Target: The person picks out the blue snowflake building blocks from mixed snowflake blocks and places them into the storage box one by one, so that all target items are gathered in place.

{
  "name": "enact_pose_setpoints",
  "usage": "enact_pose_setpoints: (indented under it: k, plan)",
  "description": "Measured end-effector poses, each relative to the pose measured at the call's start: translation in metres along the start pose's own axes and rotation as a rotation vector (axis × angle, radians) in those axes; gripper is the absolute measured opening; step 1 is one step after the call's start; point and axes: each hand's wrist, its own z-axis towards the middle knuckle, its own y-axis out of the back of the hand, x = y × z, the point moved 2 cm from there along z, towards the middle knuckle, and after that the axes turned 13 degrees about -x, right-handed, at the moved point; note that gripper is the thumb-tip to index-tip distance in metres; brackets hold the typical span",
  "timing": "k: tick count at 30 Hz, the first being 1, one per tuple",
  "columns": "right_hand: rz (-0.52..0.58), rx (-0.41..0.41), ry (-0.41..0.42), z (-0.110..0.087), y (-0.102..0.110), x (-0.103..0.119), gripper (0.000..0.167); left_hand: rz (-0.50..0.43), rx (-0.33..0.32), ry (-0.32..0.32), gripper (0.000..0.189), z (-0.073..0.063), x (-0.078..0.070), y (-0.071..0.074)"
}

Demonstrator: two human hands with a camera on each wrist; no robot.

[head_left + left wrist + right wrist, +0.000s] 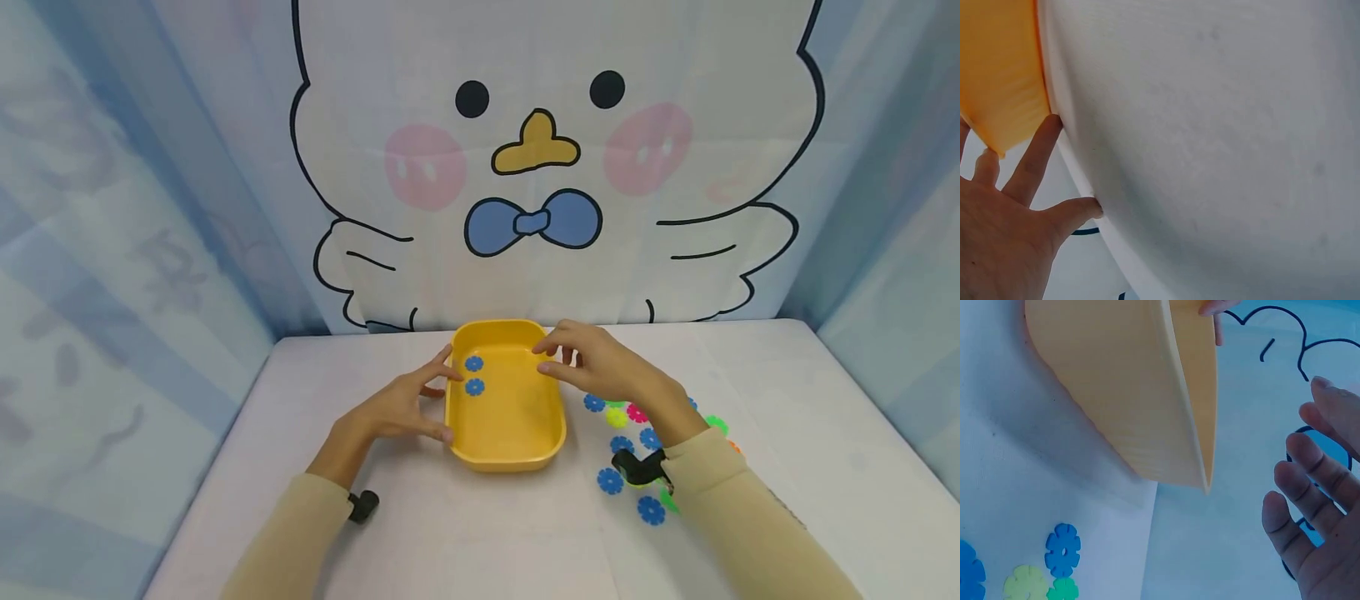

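A yellow plastic tray (510,429) stands on the white table. Inside it, near the left wall, lie two blue flower-shaped plastic discs, an upper disc (474,363) and a lower disc (475,387). Against the tray's left side rests my left hand (397,406), thumb and fingers spread along the rim. My right hand (592,358) hovers at the tray's upper right edge, its fingers loosely bent. In the right wrist view the right hand (1329,531) is apart from the tray (1104,375), and nothing shows between its fingers.
Right of the tray, several loose flower discs lie scattered, among them a blue disc (651,510), a pink disc (637,413) and a yellow disc (617,417). My right forearm hides some. A curtain (532,283) with a cartoon animal hangs behind the table.
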Motion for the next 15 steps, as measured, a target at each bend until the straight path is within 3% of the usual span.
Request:
enact_pose_setpoints:
  k: [8,15]
  plan:
    - [0.013,-0.045,0.025,-0.009,0.011,-0.004,0.027,0.014,-0.003,0.013,0.092,-0.003,-0.001,-0.002]
    - [-0.042,-0.083,-0.005,-0.024,0.027,-0.017,0.028,0.055,-0.009,0.019,0.093,0.000,-0.002,-0.002]
